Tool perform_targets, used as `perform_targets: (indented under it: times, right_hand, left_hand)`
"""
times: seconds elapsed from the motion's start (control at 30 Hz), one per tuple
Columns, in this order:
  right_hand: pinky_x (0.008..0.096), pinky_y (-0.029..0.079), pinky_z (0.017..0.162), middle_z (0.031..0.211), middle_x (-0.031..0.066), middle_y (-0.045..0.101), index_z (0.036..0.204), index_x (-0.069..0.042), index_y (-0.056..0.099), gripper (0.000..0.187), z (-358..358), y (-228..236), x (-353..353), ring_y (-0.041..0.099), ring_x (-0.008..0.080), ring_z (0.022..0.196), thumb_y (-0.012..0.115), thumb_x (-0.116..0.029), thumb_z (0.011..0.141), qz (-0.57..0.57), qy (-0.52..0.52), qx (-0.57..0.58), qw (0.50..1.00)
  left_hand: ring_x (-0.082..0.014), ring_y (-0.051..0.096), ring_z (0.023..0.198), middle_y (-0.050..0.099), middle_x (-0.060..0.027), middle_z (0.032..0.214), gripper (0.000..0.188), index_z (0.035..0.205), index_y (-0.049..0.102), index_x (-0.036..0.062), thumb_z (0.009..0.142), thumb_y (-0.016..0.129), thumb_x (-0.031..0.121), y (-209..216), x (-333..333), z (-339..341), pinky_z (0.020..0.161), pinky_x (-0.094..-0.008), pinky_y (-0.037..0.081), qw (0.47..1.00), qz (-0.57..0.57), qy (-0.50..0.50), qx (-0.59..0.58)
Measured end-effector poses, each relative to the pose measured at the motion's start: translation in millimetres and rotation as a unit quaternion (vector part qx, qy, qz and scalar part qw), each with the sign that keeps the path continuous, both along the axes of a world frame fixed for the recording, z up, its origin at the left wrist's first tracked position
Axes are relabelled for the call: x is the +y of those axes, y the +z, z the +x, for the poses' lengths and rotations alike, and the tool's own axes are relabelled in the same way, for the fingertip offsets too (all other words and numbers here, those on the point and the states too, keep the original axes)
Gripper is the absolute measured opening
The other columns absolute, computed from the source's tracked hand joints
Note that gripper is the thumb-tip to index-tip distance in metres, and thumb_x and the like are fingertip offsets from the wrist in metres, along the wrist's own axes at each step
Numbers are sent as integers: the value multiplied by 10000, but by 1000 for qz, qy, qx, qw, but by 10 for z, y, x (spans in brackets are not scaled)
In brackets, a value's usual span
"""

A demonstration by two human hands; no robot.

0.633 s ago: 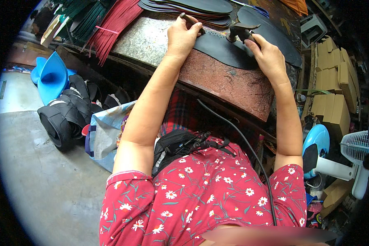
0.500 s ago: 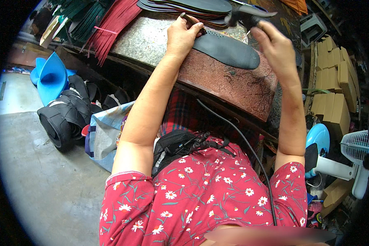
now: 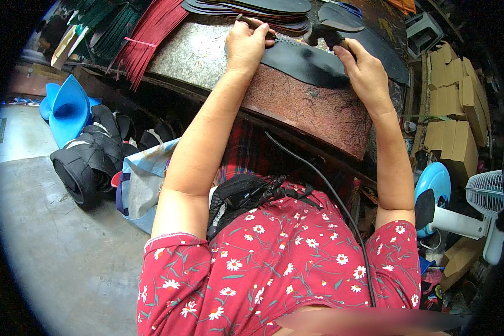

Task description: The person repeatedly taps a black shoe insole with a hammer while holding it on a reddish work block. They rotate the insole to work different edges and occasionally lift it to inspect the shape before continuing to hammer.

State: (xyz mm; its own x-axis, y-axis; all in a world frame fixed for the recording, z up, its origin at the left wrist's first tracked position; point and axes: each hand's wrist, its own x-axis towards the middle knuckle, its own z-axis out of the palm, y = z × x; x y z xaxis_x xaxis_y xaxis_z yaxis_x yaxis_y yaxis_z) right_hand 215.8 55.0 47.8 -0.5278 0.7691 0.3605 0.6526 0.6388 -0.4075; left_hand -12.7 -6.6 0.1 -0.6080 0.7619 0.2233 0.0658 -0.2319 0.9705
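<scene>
My left hand [image 3: 246, 48] is closed around a short dark rod, which looks like a hand punch [image 3: 245, 20]. It sits at the far left part of a black sole-shaped sheet [image 3: 291, 59], where rows of small holes show. The punch's lower tip is hidden by my fingers. My right hand [image 3: 365, 73] grips the handle of a hammer [image 3: 335, 27], its dark head raised above the sheet, apart from the punch. Beneath the sheet lies a worn reddish-brown board [image 3: 308, 112].
Stacked black soles [image 3: 252, 10] lie behind my left hand, with tied red strips [image 3: 151, 33] to their left. Blue-handled scissors [image 3: 350, 8] rest at the back. Cardboard boxes [image 3: 451, 101] and a white fan [image 3: 481, 196] stand right. A bag [image 3: 145, 179] hangs left of my lap.
The hammer and my right hand have shifted left and come closer to the punch. My left hand stays at almost the same spot, still holding the punch.
</scene>
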Motion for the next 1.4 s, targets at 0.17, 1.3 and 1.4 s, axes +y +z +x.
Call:
perform_targets:
  times: [0.17,1.3,1.4]
  right_hand:
    - [426,511,666,826,144,692,1108,-187,657,337,9,353,-155,679,363,811,567,-468,945,-28,23,66,997]
    - [479,527,717,858,185,699,1127,-192,645,417,128,-70,124,674,396,846,519,-541,935,5,-21,-53,998]
    - [466,533,765,866,169,708,1137,-202,654,411,120,-92,115,676,383,889,523,-534,935,-12,-32,-64,997]
  left_hand:
    - [-156,703,801,711,-105,863,139,960,611,-12,894,680,90,0,-9,-16,684,-276,592,990,-37,-9,138]
    - [-222,710,776,687,-135,839,109,972,564,4,922,629,77,63,12,174,664,-320,604,997,24,-3,76]
    - [-188,700,802,680,-122,881,90,969,548,-5,933,612,47,24,-16,43,667,-283,612,997,61,23,40]
